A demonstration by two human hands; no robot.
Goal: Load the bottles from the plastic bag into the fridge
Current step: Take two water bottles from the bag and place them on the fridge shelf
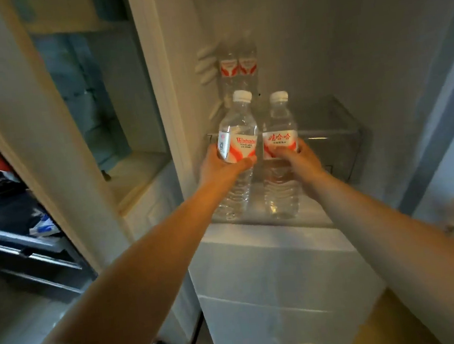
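Inside white fridge (319, 50) | both hands' fingers grasp bottles over its shelf (256, 226)

Inside the open fridge (345, 33), the left hand (221, 166) grips one clear water bottle (236, 154) at its red-and-white label, and the right hand (298, 158) grips a second bottle (280, 155) just beside it. Both stand upright over the fridge's glass shelf (336, 132). Two more bottles (238, 67) stand touching at the fridge's back wall.

A: What is carrying the load?
B: The fridge shelf (325, 130) is carrying two upright bottles (238, 67) at the back.
A: And in front?
B: Two more bottles (282, 194) are standing side by side.
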